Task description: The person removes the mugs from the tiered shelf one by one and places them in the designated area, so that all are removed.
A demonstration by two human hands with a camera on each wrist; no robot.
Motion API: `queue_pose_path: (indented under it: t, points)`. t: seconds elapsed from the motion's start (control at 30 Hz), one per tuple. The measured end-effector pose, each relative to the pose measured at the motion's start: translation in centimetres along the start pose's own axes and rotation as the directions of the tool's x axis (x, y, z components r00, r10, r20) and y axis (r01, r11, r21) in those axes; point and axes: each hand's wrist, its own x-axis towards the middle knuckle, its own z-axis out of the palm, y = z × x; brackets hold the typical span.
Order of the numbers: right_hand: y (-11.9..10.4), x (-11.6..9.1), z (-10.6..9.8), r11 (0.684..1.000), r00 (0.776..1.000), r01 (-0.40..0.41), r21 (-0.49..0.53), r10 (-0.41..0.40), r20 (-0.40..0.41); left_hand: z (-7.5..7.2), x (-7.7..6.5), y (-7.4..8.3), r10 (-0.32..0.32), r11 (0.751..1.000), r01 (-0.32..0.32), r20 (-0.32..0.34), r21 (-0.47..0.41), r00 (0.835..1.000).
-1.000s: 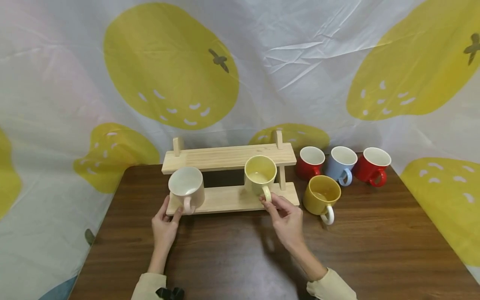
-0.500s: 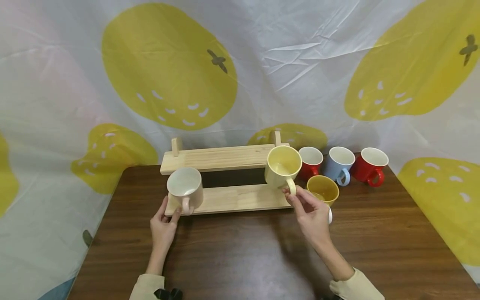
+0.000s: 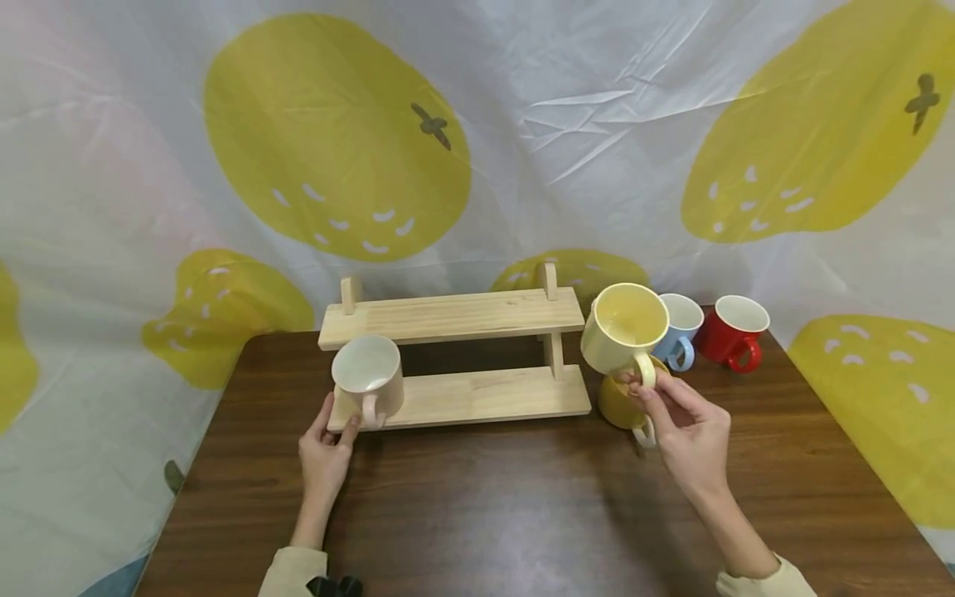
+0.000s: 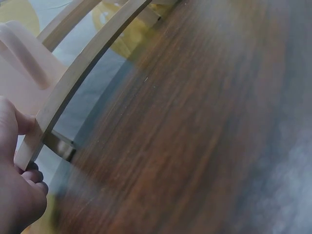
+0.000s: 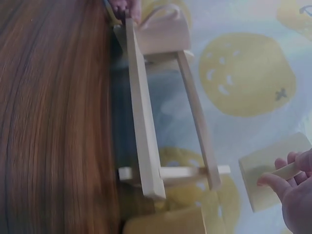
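My right hand (image 3: pixel 690 431) pinches the handle of a pale yellow mug (image 3: pixel 625 325), held up over the right side of the table. In the head view it overlaps a mustard mug (image 3: pixel 618 405) with a white handle and hides a red mug behind. My left hand (image 3: pixel 326 452) grips the left end of the lower board of a two-tier wooden shelf (image 3: pixel 477 394); the left wrist view shows the thumb above the board (image 4: pixel 73 83) and fingers below. Next to that thumb, a pale pink mug (image 3: pixel 369 377) stands on the lower board, handle toward me.
A light blue mug (image 3: pixel 681 319) and a red mug (image 3: pixel 731 332) stand at the table's back right. Behind the shelf hangs a white cloth (image 3: pixel 522 199) printed with yellow fruit. The dark wooden table (image 3: pixel 477 497) extends in front of the shelf.
My right hand has carried the pale yellow mug rightward, from in front of the shelf's lower board to over the mustard mug. My left hand has stayed at the shelf's left end.
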Motion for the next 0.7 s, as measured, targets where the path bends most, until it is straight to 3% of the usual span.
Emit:
queue_pose_path:
  t: [0.17,0.33,0.57,0.7]
  points:
    - [-0.6,0.2,-1.8,0.999,1.0,-0.022,-0.041,0.021,-0.02,-0.2,0.2,-0.2,-0.023,1.0,0.023,0.01,0.016,1.0]
    - [-1.1,0.2,-3.3,1.0,0.999,-0.009,-0.017,0.009,-0.034,-0.4,0.4,-0.3,-0.043,0.997,0.042,0.01,0.067,0.999]
    - [-1.4,-0.1,-5.5,0.999,0.997,0.035,0.027,-0.033,-0.065,-0.3,-0.3,0.8,-0.024,0.998,0.023,0.011,0.06,1.0]
    - [-1.4,-0.4,-7.3,0.996,0.996,0.066,0.064,-0.061,-0.068,-0.2,-0.1,0.3,-0.021,0.998,0.02,0.018,0.064,1.0]
